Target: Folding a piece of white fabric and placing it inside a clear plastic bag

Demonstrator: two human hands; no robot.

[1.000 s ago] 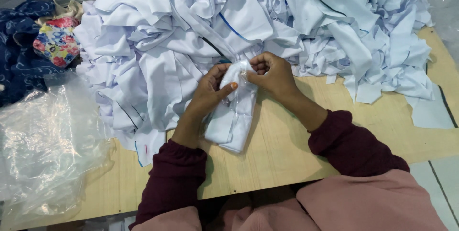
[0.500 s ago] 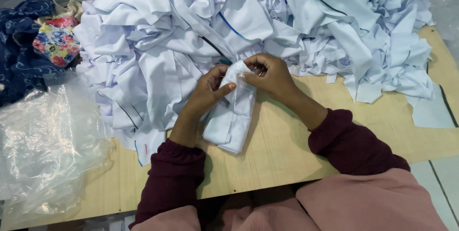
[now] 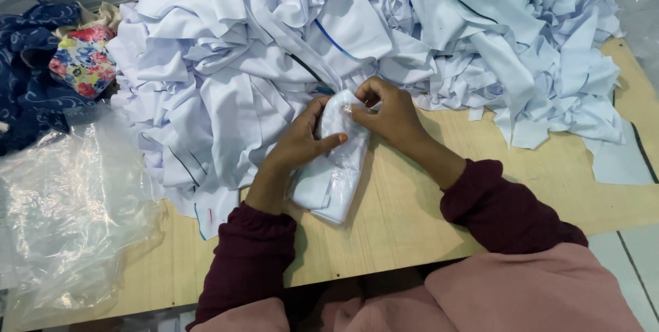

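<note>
Head view: left hand (image 3: 300,145) and right hand (image 3: 388,113) both pinch the clear bag's mouth over a folded white bundle (image 3: 333,167) at table (image 3: 412,229) centre, cloth pile (image 3: 357,37) at 12 o'clock; bagging step, seemingly; next likely needs the mouth closed

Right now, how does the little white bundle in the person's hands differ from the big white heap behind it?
The folded white bundle is small and compact; the heap of white cloth is large, loose and crumpled. The bundle sits inside clear plastic; the heap lies bare. The left hand and right hand grip the bundle, while the heap lies untouched across the wooden table. Both are white fabric.
</note>
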